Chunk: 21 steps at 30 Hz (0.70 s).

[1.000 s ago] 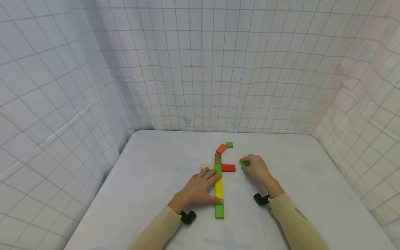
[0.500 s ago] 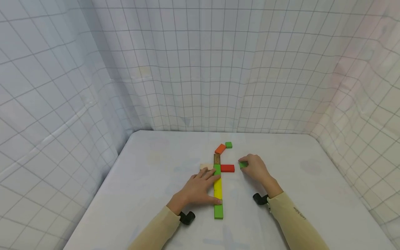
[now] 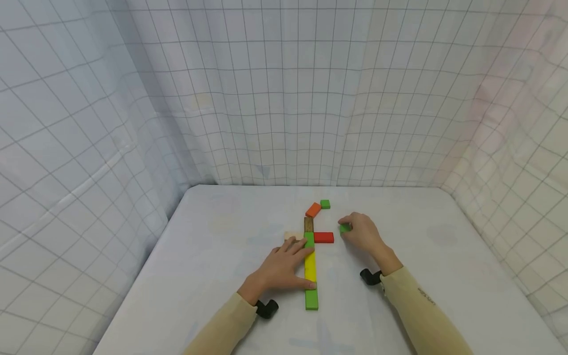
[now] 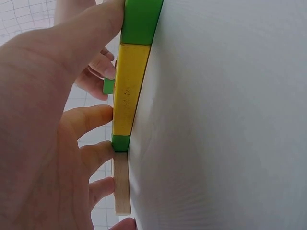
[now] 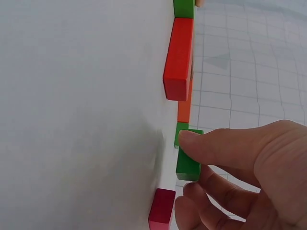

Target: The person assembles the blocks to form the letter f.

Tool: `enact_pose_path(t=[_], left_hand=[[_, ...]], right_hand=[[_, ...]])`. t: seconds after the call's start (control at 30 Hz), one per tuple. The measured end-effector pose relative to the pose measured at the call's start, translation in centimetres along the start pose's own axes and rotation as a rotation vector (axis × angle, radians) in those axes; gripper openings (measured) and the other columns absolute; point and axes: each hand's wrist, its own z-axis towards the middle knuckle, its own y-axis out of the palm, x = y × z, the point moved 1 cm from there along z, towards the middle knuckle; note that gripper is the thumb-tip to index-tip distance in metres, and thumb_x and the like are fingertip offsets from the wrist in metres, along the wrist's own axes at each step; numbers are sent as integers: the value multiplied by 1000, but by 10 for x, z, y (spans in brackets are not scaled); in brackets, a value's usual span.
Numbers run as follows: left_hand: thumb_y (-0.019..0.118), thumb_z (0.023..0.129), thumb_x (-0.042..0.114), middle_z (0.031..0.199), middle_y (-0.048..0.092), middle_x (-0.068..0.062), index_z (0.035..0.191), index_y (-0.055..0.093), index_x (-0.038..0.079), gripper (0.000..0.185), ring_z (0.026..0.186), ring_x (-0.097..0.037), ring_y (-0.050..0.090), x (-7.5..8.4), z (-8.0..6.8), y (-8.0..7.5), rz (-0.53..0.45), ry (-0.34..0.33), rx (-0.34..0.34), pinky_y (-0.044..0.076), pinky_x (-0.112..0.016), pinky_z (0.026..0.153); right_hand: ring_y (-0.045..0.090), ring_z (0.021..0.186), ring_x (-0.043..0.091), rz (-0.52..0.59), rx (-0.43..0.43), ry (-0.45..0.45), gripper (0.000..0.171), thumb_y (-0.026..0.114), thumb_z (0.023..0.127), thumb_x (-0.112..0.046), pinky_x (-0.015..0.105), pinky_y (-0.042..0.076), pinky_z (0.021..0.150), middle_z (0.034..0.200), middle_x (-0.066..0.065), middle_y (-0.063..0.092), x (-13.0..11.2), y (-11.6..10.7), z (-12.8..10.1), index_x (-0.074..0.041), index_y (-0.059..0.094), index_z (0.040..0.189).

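Note:
My left hand (image 3: 281,268) rests with spread fingers on a line of flat wooden blocks. Its thumb touches the near green block (image 3: 312,300) where that meets the yellow block (image 3: 310,266). The other fingers lie by the upper green block (image 3: 309,238) and the plain wood block (image 4: 122,184). Right of the line, my right hand (image 3: 364,232) pinches a small green block (image 5: 188,165) between thumb and fingers, seemingly just off the table. A red block (image 3: 324,237) juts from the line toward it. Below that hand, a dark red block (image 5: 161,209) shows only in the right wrist view.
A brown block (image 3: 308,225) continues the line at the far end. Beyond it lie a slanted orange block (image 3: 313,210) and another small green block (image 3: 325,204). All lie on a white-covered table (image 3: 222,222), with a grid-patterned curtain (image 3: 284,98) around it.
My right hand, with the small green block pinched, has shifted slightly up in the head view, either lifted or farther away. The left hand and the laid blocks stay put.

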Motion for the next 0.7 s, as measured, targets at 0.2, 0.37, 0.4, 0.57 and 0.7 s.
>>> enact_pose_path(t=[0.2,0.37,0.4,0.57,0.7], left_hand=[[59,80,81,167,19,1,159,33,30,98,153,-30,10,0,0,2,-3,9,2,29,-61,110],[58,80,81,167,20,1,159,33,30,97,153,-30,11,1,0,2,-1,7,8,29,-61,110],[58,80,81,167,19,1,159,33,30,97,153,-30,11,1,0,1,0,3,6,29,-61,110],[57,79,83,167,19,2,159,33,31,98,153,-29,11,1,0,0,6,-3,4,29,-61,110],[57,79,83,167,19,2,159,33,32,98,153,-29,11,0,0,0,8,-4,3,30,-61,110]], right_hand=[[58,93,25,0,-11,24,36,76,83,-4,41,52,80,107,8,66,-1,-2,5,-8,75,119],[59,97,27,2,-14,40,37,75,85,-5,43,53,84,110,10,66,-3,-3,9,-8,74,121],[59,97,27,0,-11,38,37,76,85,-5,43,53,85,111,10,66,-3,-3,11,-8,74,121],[59,98,27,13,7,26,37,76,85,-5,43,53,84,112,10,67,-3,-4,16,-7,74,122],[60,99,28,42,19,25,36,75,86,-5,44,53,84,113,11,67,-3,-5,19,-6,73,122]])
